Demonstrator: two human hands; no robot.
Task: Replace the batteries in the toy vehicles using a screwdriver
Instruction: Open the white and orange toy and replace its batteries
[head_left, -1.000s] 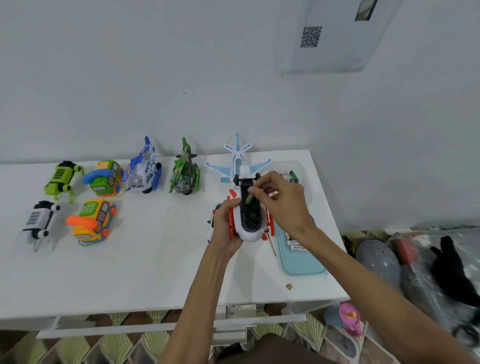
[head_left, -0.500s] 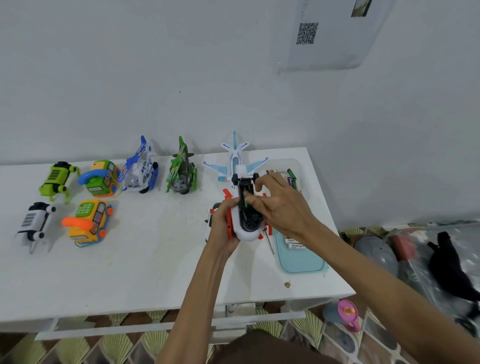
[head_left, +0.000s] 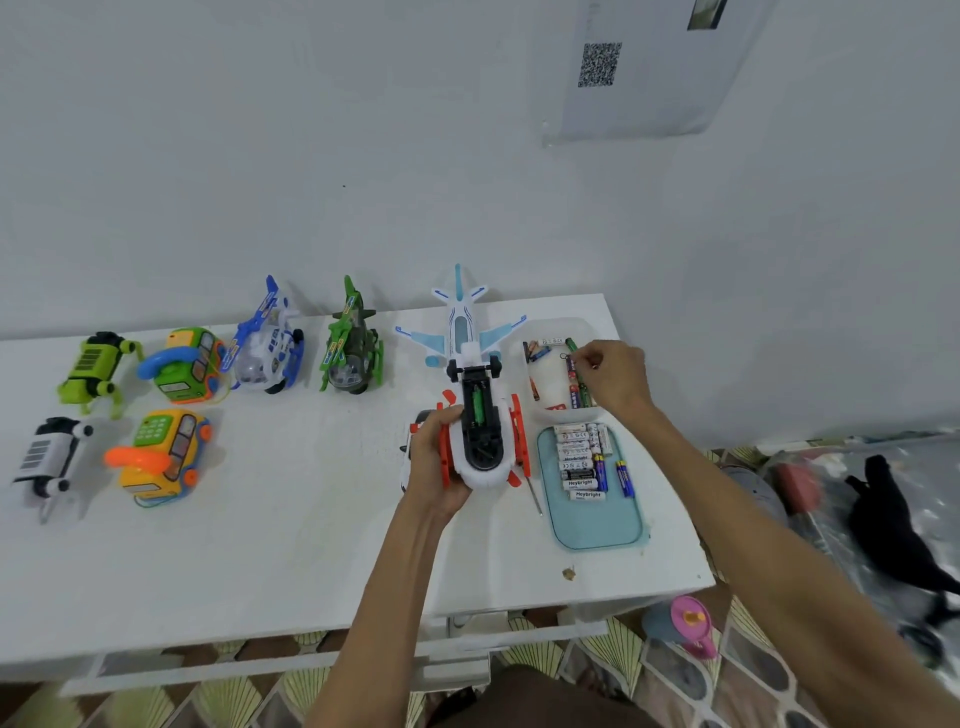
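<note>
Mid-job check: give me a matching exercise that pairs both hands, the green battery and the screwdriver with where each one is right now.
Column 1
1. left hand
2. right hand
3. green battery
4. screwdriver

Column 2
A. lies on the table beside the teal tray
B. sits in the open compartment of the upturned white-and-orange toy
C. grips that toy by its side
D. is over the clear container

Pairs: 1-C, 2-D, 3-B, 4-A
</note>
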